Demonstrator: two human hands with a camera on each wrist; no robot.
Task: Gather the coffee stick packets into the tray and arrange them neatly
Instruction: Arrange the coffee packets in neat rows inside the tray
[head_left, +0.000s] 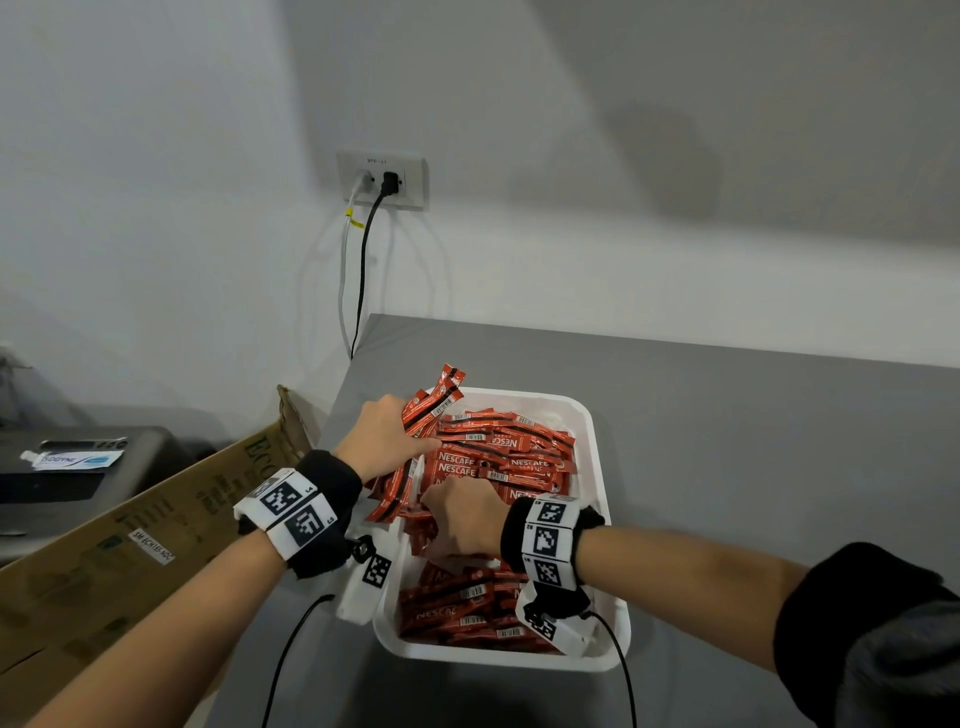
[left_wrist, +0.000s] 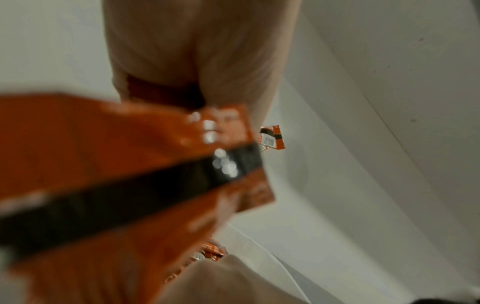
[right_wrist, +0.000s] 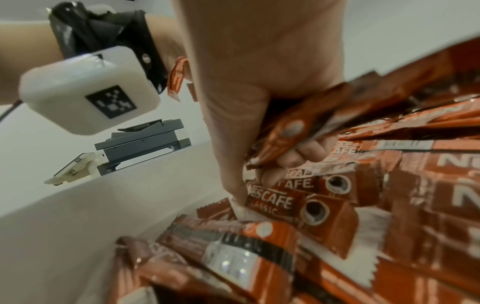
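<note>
Left hand (head_left: 382, 434) and right hand (head_left: 462, 514) each grip coffee packets (head_left: 498, 457) over the tray (head_left: 597, 447); arranging underway, aligning them likely follows.

The coffee stick packets (head_left: 498, 457) are red with a black stripe and white lettering. The tray (head_left: 597, 441) is white, the table (head_left: 753, 415) grey.

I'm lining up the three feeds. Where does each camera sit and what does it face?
Head: on the head, looking down at the white tray; shows both forearms, left hand, right hand.
Left wrist: faces along the palm at a blurred held bunch of packets.
Right wrist: faces fingers gripping packets.
Shared: the red packets appear in all three.
</note>
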